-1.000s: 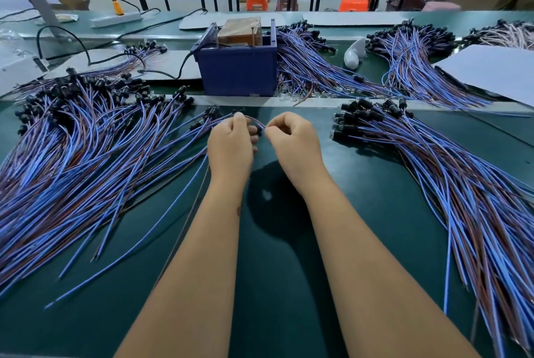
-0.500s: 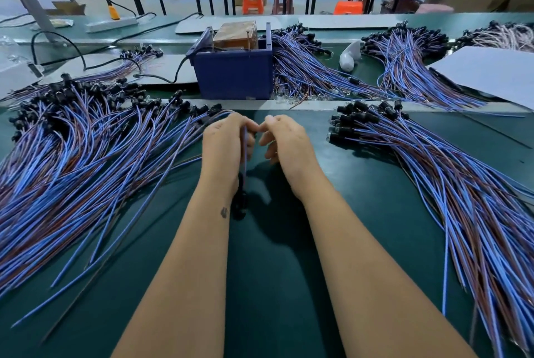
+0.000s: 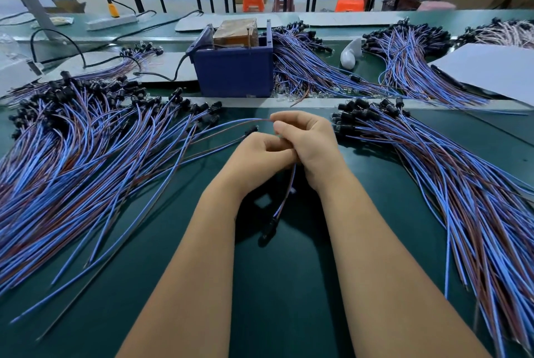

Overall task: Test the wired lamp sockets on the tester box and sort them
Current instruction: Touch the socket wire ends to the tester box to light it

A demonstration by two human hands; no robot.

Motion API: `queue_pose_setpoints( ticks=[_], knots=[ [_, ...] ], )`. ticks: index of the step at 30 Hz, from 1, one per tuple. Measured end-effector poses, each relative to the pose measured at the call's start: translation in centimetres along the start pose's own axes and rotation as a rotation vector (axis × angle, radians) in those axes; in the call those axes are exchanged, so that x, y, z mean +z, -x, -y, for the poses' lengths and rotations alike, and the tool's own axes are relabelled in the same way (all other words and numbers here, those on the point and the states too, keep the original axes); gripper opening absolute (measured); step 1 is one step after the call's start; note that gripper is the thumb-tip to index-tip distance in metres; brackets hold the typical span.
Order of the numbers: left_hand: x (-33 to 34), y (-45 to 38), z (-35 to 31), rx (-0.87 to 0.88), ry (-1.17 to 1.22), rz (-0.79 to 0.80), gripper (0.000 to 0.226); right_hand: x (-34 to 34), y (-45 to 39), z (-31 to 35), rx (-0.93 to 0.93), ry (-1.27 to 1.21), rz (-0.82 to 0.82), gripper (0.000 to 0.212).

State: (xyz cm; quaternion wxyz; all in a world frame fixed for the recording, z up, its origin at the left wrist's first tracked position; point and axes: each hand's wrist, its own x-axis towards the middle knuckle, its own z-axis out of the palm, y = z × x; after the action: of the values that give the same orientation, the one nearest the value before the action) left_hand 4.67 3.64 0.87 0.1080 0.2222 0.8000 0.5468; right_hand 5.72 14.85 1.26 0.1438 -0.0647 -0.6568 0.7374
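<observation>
My left hand and my right hand meet at the middle of the green mat, fingers curled. Between them they hold one wired lamp socket. Its black socket hangs below my wrists on blue and brown leads. My right thumb and fingers pinch the leads, which arc away to the left. The blue tester box, with a brown block on top, stands just behind my hands. A large pile of wired sockets lies to the left and another pile to the right.
More wired-socket bundles lie behind the metal strip beside the box. There are also a white object, a grey sheet at the right, and a black cable running into the box. Benches and orange stools stand far back.
My hands have shifted slightly right and closed together. The held socket now hangs lower between my wrists, and its leads arc out to the left from my right fingertips.
</observation>
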Motion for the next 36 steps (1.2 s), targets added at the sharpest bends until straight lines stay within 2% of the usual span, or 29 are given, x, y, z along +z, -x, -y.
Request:
queue_pose_setpoints(
  ticks=[3,5,8,11,13,15,17,19,22,25,29,31,36],
  knots=[
    [-0.1,-0.5,0.1,-0.031,0.047,-0.184,0.032,-0.3,-0.5,0.1,0.022,-0.190,-0.103,0.021],
    [-0.7,-1.1,0.4,-0.091,0.070,-0.373,0.027,-0.7,-0.7,0.2,0.080,-0.285,-0.126,0.021],
    [-1.9,-1.6,1.2,-0.214,0.116,-0.604,0.051,-1.0,-0.8,0.2,0.135,-0.310,-0.084,0.022],
    [-2.1,-1.1,1.1,-0.201,0.163,-0.753,0.081,-0.5,-0.6,0.1,0.131,-0.152,0.003,0.022],
    [-2.0,-0.9,0.9,-0.181,0.217,-0.783,0.080,0.0,-0.4,-0.2,0.102,0.035,0.038,0.022],
    [-2.2,-1.0,0.9,-0.177,0.276,-0.809,0.064,0.4,-0.3,-0.4,0.080,0.141,0.042,0.026],
    [-2.3,-1.1,0.8,-0.175,0.366,-0.791,0.035,0.6,-0.1,-0.5,0.068,0.144,0.018,0.030],
    [-2.0,-1.4,0.6,-0.177,0.418,-0.688,0.013,0.8,-0.1,-0.5,0.055,0.130,0.004,0.031],
    [-1.0,-1.7,0.5,-0.126,0.364,-0.509,0.021,1.2,0.0,-0.6,0.013,0.178,0.049,0.026],
    [-0.6,-1.7,0.9,-0.071,0.281,-0.445,0.019,1.8,0.2,-0.8,-0.036,0.267,0.079,0.018],
    [-0.7,-1.6,0.9,-0.073,0.329,-0.275,0.023,1.8,0.1,-1.1,-0.060,0.281,0.044,0.017],
    [-0.6,-1.5,0.7,-0.065,0.357,-0.262,0.024,1.8,0.2,-1.1,-0.037,0.227,0.041,0.017],
    [-0.7,-1.4,0.7,-0.077,0.426,-0.365,0.020,2.0,0.3,-0.9,-0.036,0.223,0.061,0.018]
  ],
)
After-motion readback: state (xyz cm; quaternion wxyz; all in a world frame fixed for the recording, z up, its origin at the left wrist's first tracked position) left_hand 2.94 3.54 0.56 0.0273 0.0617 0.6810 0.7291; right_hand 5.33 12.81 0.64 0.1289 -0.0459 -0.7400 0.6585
